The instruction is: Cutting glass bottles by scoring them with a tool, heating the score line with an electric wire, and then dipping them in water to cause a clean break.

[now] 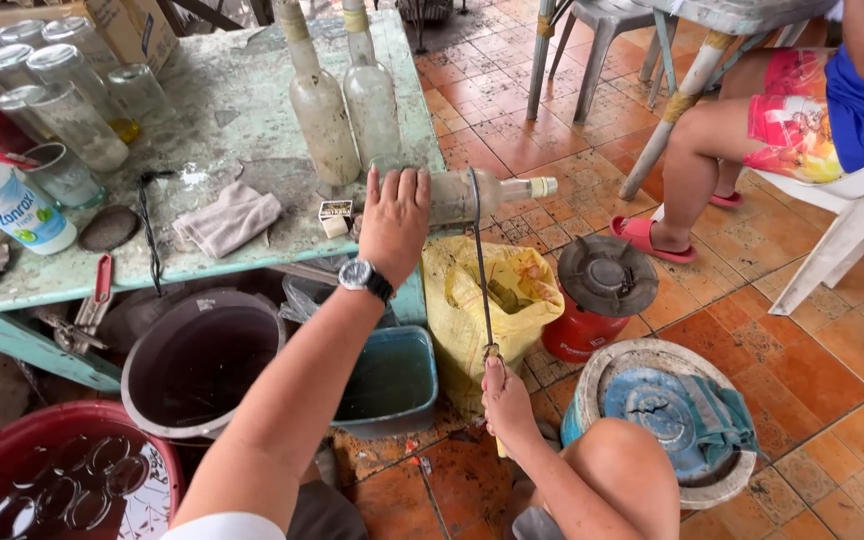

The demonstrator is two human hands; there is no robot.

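Note:
My left hand (395, 222), with a wristwatch on its wrist, presses down on a clear glass bottle (482, 192) lying on its side at the corner of the worn green table (242, 120), its neck sticking out past the edge. A dark cord (479, 260) loops around the bottle and runs straight down. My right hand (505, 398) grips the cord's lower end below the table, near my knee.
Two upright glass bottles (344, 95), several cut glass jars (62, 90), a folded cloth (227, 218), a matchbox (335, 212) and a white plastic bottle (12, 205) stand on the table. Below are a yellow sack (512, 300), buckets, a red gas stove (602, 290). A seated person (802, 110) is at right.

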